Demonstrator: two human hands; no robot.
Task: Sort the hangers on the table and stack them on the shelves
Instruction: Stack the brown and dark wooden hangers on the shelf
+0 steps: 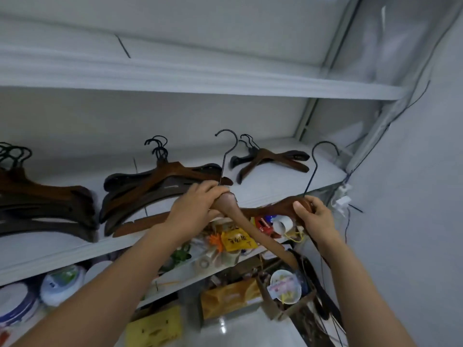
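- Left hand [198,205]: fingers curled round the neck of a light brown wooden hanger with a black wire hook [250,226], gripping just under the hook. The hook stands up and one arm of the hanger slopes down to the right.
- Right hand [313,216]: fingers and thumb pinch the neck of a dark reddish-brown wooden hanger with a black wire hook [273,207]. Its hook is also up.
- The two held hangers cross between the hands, the light arm in front of the dark one (contact between them: cannot tell). Both are held in the air just in front of the front edge of the white metal shelf [273,186].
- Three lots of hangers lie flat on that shelf, hooks toward the back wall: a large dark brown pile [42,206] at left, a mixed brown pile [150,189] in the middle, and a small brown pile [270,159] at right rear, well apart from the middle one.
- On the shelf below is clutter: a yellow packet with dark writing [238,240], a white roll [283,225], and stacked white plates [60,284] at left.
- Lower still, a cardboard box [288,311] holds a white bowl [285,284].
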